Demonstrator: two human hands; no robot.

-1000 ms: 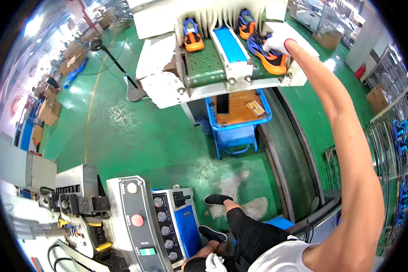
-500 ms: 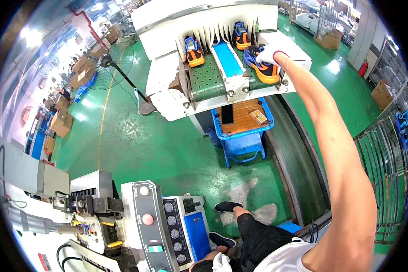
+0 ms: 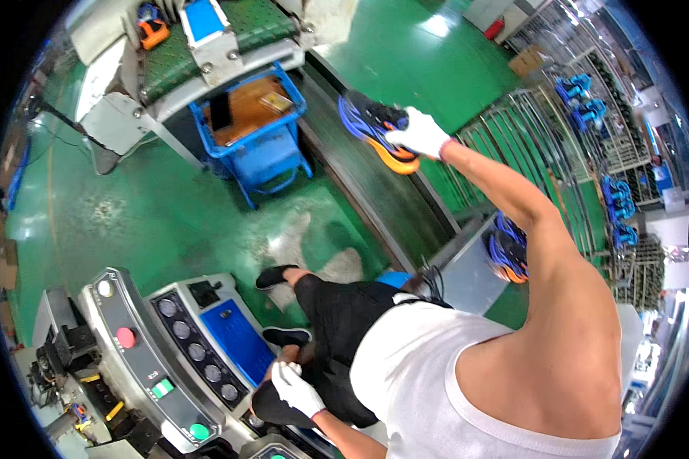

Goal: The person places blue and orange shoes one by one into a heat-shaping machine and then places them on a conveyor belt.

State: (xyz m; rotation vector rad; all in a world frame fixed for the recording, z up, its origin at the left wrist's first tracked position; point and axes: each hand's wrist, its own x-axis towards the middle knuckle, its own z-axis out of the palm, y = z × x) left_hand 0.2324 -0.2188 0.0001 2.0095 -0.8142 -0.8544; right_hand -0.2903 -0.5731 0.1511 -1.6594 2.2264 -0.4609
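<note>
A running shoe (image 3: 371, 122) in black and blue with an orange-yellow sole hangs in the air above the long dark green channel. My right hand (image 3: 421, 134), in a white glove, is closed around its side, with the arm stretched out. My left hand (image 3: 297, 389), also white-gloved, rests low near my thigh beside the control panel. Its fingers are loosely bent, and I see nothing in them. Another orange and blue shoe (image 3: 153, 30) stands on the perforated green conveyor belt (image 3: 245, 27) at the upper left.
A blue stool (image 3: 262, 161) with a wooden top carries a dark phone (image 3: 220, 111) and a small box (image 3: 275, 102). Machine controls (image 3: 142, 352) stand at lower left. On the right are a metal rack (image 3: 524, 138) and more shoes (image 3: 507, 249) beside a grey surface.
My right hand has lifted the shoe off the conveyor and brought it nearer, over the channel. My view has swung right, and my left hand now shows more fully near my thigh.
</note>
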